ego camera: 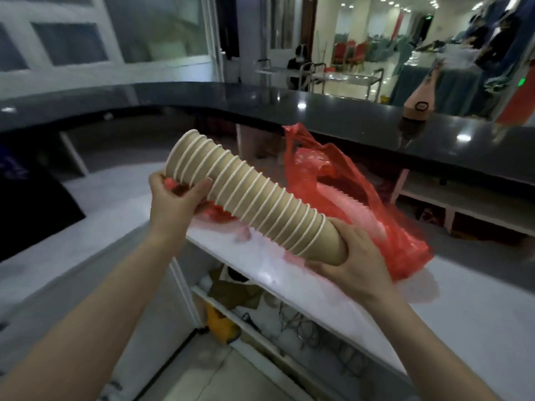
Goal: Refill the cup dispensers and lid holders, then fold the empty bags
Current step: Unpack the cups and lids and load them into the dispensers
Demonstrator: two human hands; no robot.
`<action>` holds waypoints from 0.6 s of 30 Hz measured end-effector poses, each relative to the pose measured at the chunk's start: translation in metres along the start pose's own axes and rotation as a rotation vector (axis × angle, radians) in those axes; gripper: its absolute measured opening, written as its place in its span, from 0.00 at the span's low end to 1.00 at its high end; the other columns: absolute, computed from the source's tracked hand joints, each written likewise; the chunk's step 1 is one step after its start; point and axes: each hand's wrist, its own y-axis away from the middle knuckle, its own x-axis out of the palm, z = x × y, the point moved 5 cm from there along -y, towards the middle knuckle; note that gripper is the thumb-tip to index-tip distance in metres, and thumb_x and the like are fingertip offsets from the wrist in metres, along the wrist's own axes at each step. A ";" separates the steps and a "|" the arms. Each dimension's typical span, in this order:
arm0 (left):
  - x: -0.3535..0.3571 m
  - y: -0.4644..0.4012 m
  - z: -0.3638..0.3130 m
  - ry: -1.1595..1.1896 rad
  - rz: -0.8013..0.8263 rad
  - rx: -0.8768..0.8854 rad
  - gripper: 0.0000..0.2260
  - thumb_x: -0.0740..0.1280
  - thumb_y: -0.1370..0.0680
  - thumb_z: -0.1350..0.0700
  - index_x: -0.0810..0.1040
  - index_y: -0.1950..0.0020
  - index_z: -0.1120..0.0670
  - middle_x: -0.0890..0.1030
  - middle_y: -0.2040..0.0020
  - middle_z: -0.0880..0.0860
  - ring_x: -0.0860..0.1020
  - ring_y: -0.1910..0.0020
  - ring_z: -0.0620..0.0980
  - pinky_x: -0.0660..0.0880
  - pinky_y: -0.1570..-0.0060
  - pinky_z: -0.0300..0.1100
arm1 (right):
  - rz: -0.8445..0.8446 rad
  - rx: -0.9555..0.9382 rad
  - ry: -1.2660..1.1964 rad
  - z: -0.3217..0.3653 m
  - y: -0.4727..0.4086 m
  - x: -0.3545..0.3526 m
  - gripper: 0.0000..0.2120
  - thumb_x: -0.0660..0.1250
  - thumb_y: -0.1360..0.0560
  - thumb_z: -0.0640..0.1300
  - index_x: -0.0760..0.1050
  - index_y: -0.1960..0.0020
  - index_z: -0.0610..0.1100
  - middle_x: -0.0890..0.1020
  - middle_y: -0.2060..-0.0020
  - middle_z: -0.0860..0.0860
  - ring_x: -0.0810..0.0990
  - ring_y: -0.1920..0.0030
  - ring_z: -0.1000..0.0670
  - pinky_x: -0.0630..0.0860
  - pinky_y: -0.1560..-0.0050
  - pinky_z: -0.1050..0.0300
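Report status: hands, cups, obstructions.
Left hand grips cup stack at wide end; right hand grips narrow end. Stack held above red bag. No dispenser visible.

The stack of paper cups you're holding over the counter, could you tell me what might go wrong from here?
1. The stack of paper cups is long and tilted, gripped only at its ends by the left hand and right hand; it could buckle or separate mid-length.
2. The red plastic bag lies loose right behind it on the white counter and might snag or slide off.
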 end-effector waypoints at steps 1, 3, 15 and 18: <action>-0.021 0.004 -0.007 0.028 -0.063 0.014 0.32 0.77 0.35 0.47 0.63 0.39 0.50 0.77 0.43 0.54 0.82 0.48 0.52 0.80 0.51 0.48 | 0.009 -0.035 -0.024 0.012 -0.006 0.010 0.39 0.76 0.43 0.63 0.68 0.35 0.59 0.73 0.44 0.56 0.72 0.50 0.55 0.69 0.55 0.60; -0.065 0.013 -0.022 0.084 -0.210 0.051 0.27 0.75 0.30 0.53 0.63 0.39 0.52 0.78 0.45 0.56 0.83 0.52 0.50 0.80 0.57 0.43 | 0.010 -0.092 -0.110 0.039 -0.018 0.027 0.37 0.78 0.44 0.60 0.69 0.39 0.56 0.72 0.46 0.55 0.71 0.51 0.55 0.69 0.56 0.62; -0.312 0.105 -0.115 0.271 -0.761 0.208 0.21 0.72 0.26 0.57 0.66 0.37 0.56 0.76 0.39 0.59 0.81 0.47 0.55 0.81 0.56 0.47 | 0.094 -0.094 -0.960 0.255 -0.028 0.132 0.34 0.80 0.39 0.47 0.69 0.38 0.55 0.75 0.47 0.55 0.79 0.49 0.51 0.81 0.51 0.46; -0.375 0.131 -0.132 0.289 -0.830 0.230 0.21 0.71 0.25 0.56 0.64 0.38 0.54 0.76 0.40 0.59 0.82 0.50 0.53 0.81 0.56 0.47 | 0.129 -0.135 -0.995 0.314 -0.010 0.158 0.35 0.79 0.37 0.48 0.68 0.35 0.60 0.74 0.40 0.53 0.77 0.43 0.48 0.79 0.46 0.45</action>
